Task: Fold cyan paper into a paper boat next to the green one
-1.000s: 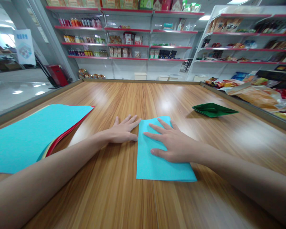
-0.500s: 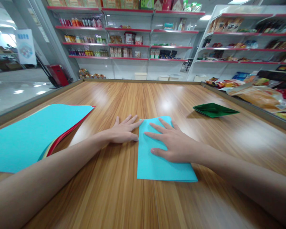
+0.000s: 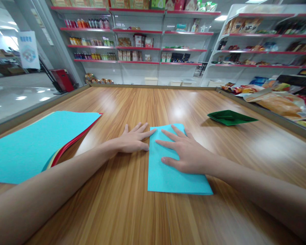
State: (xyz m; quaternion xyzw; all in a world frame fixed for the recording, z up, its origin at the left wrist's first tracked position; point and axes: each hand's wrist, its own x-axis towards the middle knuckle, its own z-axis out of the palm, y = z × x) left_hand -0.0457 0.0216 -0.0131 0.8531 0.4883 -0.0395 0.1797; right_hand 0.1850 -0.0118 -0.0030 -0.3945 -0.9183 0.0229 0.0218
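Note:
A folded sheet of light blue paper (image 3: 175, 182) lies flat on the wood-grain table (image 3: 117, 211) in front of me. My right hand (image 3: 186, 151) rests palm down on it with fingers spread, covering part of its upper right side. Beside the paper's left edge, my left hand (image 3: 135, 139) lies on the table, fingers apart, one fingertip over the upper left corner and the thumb at the edge. Neither hand grips anything.
On the left lies a stack of coloured paper (image 3: 48, 143), blue on top with red and cream beneath. A folded green paper piece (image 3: 231, 118) sits at the right. Bagged snacks (image 3: 275, 102) lie beyond the table's right rim. Stocked shelves (image 3: 136, 48) stand behind.
Both hands keep nearly the same pose on and beside the blue paper. The whole view has shifted very slightly.

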